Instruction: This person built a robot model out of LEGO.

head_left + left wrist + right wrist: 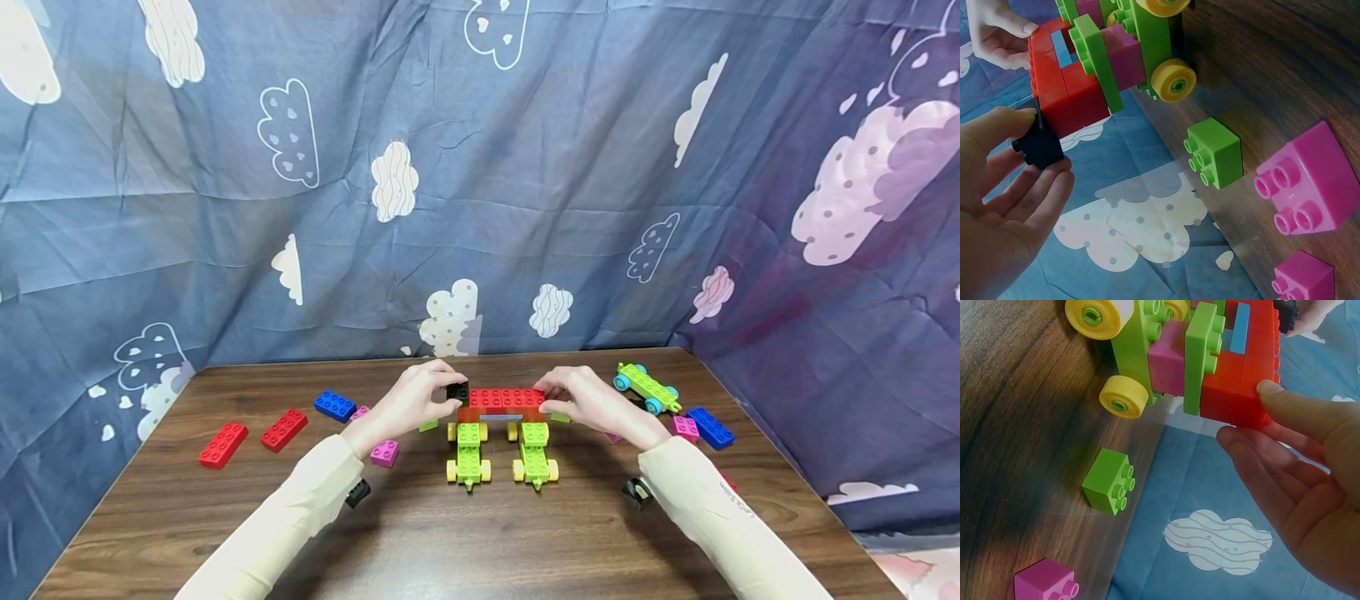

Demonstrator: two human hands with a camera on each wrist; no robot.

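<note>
My left hand (416,393) pinches a black brick (1044,140) between thumb and fingers, at the left end of a row of red bricks (506,400). Whether the black brick is pressed onto the studs I cannot tell. At the row's other end my right hand (1310,450) holds the red brick (1238,387), thumb on its near side. A strip of blue (501,417) shows in the red layer. Underneath, green plates and pink bricks (1124,57) stand on two green wheeled bases (468,467) (535,467) with yellow wheels.
Loose red bricks (223,444) (284,430), a blue brick (335,406) and a pink brick (385,453) lie left. On the right are a green base with blue wheels (647,387), another blue brick (710,427) and a pink one (685,428). Green bricks (1219,153) (1109,481) sit behind the build.
</note>
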